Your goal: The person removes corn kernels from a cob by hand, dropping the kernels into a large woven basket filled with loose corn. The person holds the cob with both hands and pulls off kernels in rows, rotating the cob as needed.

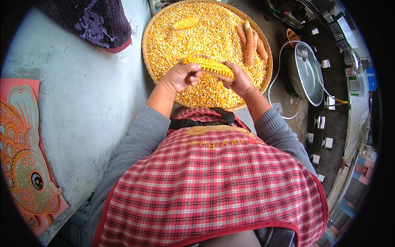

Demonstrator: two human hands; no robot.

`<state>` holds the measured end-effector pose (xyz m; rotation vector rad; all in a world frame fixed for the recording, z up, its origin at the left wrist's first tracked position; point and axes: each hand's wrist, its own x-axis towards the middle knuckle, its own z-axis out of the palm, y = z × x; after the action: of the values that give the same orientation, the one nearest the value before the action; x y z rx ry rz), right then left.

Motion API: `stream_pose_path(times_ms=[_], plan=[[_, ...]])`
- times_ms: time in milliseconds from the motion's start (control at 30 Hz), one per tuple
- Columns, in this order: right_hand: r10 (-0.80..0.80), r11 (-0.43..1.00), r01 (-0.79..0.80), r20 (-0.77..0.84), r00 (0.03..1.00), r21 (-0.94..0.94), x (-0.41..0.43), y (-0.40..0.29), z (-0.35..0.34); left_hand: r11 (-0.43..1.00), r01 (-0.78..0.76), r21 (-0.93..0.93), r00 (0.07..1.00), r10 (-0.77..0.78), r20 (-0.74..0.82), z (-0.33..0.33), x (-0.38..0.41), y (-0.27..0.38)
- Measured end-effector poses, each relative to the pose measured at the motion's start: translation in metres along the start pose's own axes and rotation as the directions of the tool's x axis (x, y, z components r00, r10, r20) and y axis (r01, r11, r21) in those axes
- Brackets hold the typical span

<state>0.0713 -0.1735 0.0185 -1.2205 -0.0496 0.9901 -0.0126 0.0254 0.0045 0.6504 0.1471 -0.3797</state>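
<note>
A partly shelled corn cob (213,66) is held between both hands above a round woven basket (145,52) of loose corn kernels (200,37). My left hand (182,76) grips its left end, thumb on the kernels. My right hand (239,78) is closed around its right end. Yellow kernels stand in rows on the upper side, while the lower edge looks bare near my right hand. Another corn cob with kernels (184,23) lies at the basket's upper left. Several bare reddish cobs (250,46) rest on the kernels at the right.
A pale wall (80,102) stands close on the left, with a fish-shaped paper decoration (29,154) and a dark purple cloth (95,21). To the right are a metal basin (308,74) holding a ladle and a pale hose (271,83) on the floor.
</note>
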Motion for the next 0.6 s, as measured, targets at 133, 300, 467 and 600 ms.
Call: stream_pose_path(times_ms=[133, 300, 467, 600], plan=[[0.041, 0.999, -0.041, 0.019, 0.999, 0.001, -0.0015, -0.0015, -0.0038, 0.999, -0.026, 0.03, 1.0, 0.026, 0.018, 0.0003, 0.0002, -0.0002], [0.098, 0.995, -0.099, 0.029, 0.995, 0.008, 0.0006, -0.0015, -0.0067, 0.995, -0.003, 0.101, 0.999, 0.006, -0.034, -0.0051, 0.0037, -0.0028], [0.125, 0.992, -0.125, 0.01, 0.992, 0.016, 0.0037, 0.0, -0.0085, 0.981, -0.032, 0.19, 0.999, 0.037, -0.026, -0.0056, 0.0041, -0.0038], [0.128, 0.991, -0.128, 0.019, 0.992, 0.024, 0.0038, 0.0006, -0.0102, 0.998, 0.001, 0.07, 0.998, -0.005, 0.058, 0.0006, -0.0004, -0.0011]])
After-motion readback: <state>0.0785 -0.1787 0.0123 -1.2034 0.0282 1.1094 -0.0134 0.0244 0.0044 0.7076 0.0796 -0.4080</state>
